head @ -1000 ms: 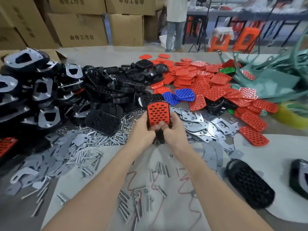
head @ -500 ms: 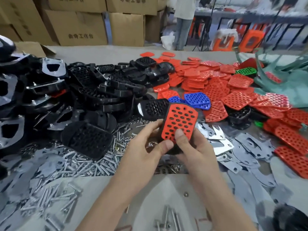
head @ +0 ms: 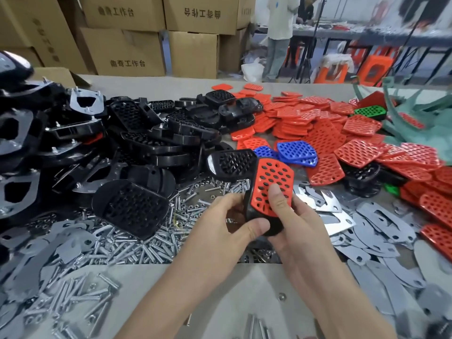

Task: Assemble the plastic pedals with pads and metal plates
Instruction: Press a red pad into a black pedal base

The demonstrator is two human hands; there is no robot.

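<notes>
A black plastic pedal with a red perforated pad on its face is held upright above the table by both hands. My left hand grips its left edge and bottom, thumb on the lower end. My right hand grips the right side, with the thumb pressing on the red pad. Another black pedal lies just behind. Metal plates spread out to the right, and screws litter the table to the left.
A heap of black pedals and assembled pedals with plates fills the left. Red pads, blue pads and a green pad lie at the back right. Cardboard boxes stand behind; a person stands far off.
The view has shifted up and left. The pedal with the red pad has tilted and turned slightly in my hands, and my right thumb has moved up onto the pad.
</notes>
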